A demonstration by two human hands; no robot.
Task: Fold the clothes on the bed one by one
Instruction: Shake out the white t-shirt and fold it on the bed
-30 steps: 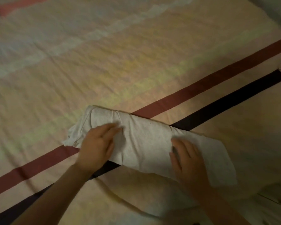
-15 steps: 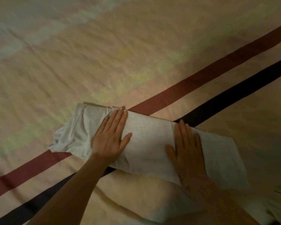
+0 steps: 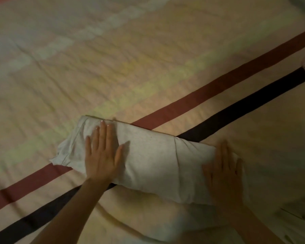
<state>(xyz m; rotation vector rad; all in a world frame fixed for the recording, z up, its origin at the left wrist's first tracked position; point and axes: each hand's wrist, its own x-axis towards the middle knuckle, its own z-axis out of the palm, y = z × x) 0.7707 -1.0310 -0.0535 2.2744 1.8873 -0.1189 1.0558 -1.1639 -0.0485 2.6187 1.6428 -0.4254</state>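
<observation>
Though folded long, pale garment (image 3: 148, 155) wrinkled.

Dim, warm yellowish light w/ soft shadows. Whole pic soft; right hand (image 3: 224, 170) motion-blurred, left hand (image 3: 102, 152) sharper. Bed (image 3: 148, 55) stripes bow slightly twd edges; no glare.
</observation>
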